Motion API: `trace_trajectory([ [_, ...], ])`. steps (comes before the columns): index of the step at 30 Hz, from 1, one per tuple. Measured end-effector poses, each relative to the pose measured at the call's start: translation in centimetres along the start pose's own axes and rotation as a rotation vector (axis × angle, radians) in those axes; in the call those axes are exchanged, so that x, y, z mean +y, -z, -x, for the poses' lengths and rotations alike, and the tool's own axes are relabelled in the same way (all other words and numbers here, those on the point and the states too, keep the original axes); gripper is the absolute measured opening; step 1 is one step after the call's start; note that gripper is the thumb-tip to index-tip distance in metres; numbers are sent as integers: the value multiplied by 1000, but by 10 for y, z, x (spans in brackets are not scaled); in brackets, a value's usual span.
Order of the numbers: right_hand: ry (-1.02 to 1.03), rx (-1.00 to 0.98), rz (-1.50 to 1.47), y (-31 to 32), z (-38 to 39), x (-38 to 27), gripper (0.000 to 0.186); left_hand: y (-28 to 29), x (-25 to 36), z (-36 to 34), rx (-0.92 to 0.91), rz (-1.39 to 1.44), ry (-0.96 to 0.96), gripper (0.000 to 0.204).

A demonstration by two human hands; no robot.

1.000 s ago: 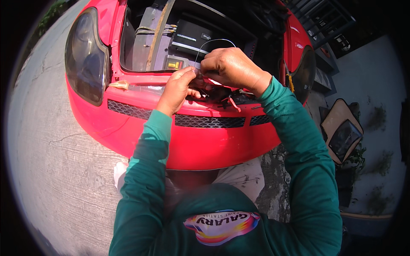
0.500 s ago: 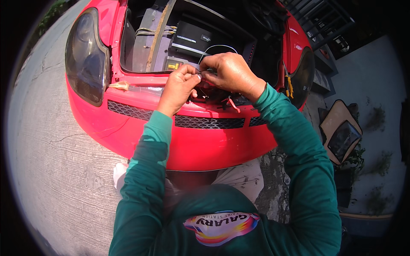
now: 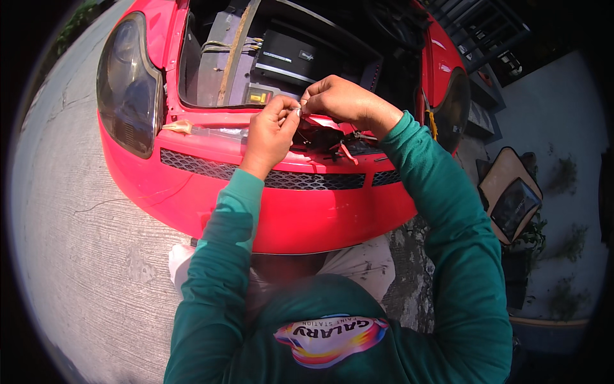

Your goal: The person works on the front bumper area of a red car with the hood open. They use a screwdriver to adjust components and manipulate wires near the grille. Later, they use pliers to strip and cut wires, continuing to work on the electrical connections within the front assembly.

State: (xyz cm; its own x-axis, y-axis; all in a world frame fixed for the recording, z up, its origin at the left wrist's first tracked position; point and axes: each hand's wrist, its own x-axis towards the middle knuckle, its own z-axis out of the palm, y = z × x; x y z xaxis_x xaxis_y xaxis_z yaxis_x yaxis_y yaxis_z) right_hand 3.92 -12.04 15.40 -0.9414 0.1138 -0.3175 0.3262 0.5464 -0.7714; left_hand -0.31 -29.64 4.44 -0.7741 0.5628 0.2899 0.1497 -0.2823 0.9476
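Note:
My left hand (image 3: 272, 136) and my right hand (image 3: 342, 104) meet over the front of a red car (image 3: 307, 221), both closed in a pinch on a small piece (image 3: 300, 110) that looks like thin wire; its exact shape is too small to tell. Just below my right hand lie red-handled pliers (image 3: 347, 153) among dark parts in an opening (image 3: 320, 141). A clear plastic item with a beige tip (image 3: 180, 127) rests left of my left hand. Behind my fingertips is a small grey device with a yellow part (image 3: 259, 96).
A black amplifier box (image 3: 297, 54) sits in the open compartment beside a wooden strip (image 3: 231, 57) and cables. Dark headlights (image 3: 128, 86) flank the body, with mesh grilles (image 3: 310, 181) below. At right are a railing (image 3: 480, 32) and a beige-and-black panel (image 3: 508, 198).
Both hands have shifted slightly, their fingertips staying together. The arched loop of thin wire seen above my right hand earlier no longer shows.

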Motion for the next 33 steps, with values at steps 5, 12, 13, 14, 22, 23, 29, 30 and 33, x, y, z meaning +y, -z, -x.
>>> trace_trajectory([
  [5, -93, -41, -142, 2, 3, -8, 8, 3, -12, 0, 18, -178, -144, 11],
  [12, 311, 84, 379, 0, 4, -2, 22, 0, -4, -4, 31, -61, -33, 11],
  [13, 391, 133, 485, -2, 6, -2, 21, 3, -3, -4, -15, -19, 32, 13],
  [14, 454, 158, 548, -3, 9, -2, 19, 7, -2, -4, -61, 23, 97, 14],
  [22, 884, 279, 829, 3, 16, -7, 19, 8, 14, -7, -69, 369, 238, 13],
  [23, 824, 262, 813, 2, 16, -6, 18, 9, 9, -7, -70, 293, 210, 12],
  [29, 375, 205, 561, -7, 11, 0, 19, 7, 1, -7, -39, 139, 160, 8],
  [30, 300, 184, 488, -8, 6, 2, 20, 7, 0, -7, -34, 135, 157, 7],
  [33, 191, 74, 250, -3, -5, 5, 23, 3, -7, -7, -8, 24, 1, 7],
])
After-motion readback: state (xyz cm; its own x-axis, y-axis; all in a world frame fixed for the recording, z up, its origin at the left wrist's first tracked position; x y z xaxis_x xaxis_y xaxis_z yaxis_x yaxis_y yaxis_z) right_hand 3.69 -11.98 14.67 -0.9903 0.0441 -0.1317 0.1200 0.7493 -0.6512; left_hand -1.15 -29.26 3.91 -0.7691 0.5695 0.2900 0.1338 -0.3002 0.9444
